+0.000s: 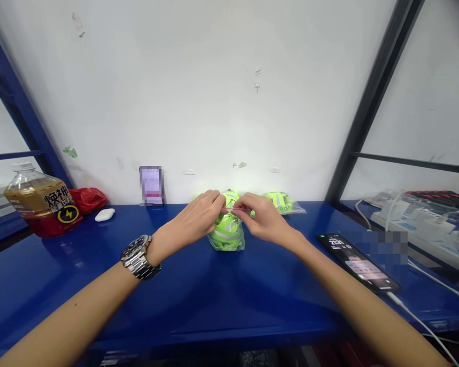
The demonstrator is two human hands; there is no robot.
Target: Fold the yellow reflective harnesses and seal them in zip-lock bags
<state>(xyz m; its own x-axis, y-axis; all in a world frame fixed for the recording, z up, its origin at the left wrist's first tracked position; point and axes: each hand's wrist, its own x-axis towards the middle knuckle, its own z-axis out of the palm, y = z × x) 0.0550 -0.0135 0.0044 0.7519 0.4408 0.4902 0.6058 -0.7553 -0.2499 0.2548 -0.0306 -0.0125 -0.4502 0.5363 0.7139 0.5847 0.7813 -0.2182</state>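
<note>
My left hand (197,219) and my right hand (262,219) meet above the middle of the blue table. Their fingertips pinch a thin clear plastic edge (233,210) at the top of a clear bag (227,237). The bag stands on the table and holds neon yellow-green reflective fabric with silver stripes, its upper part hidden behind my fingers. A second bag of the same fabric (281,203) lies behind my right hand. A steel wristwatch (139,256) sits on my left wrist.
A blue steel table (199,300) stands against a white wall, with blue and dark uprights at the sides. On the left are a drink bottle (42,200), a red plastic bag (87,200) and a white earbud case (104,214). A charging phone (357,262) lies right; power strips (421,224) lie beyond.
</note>
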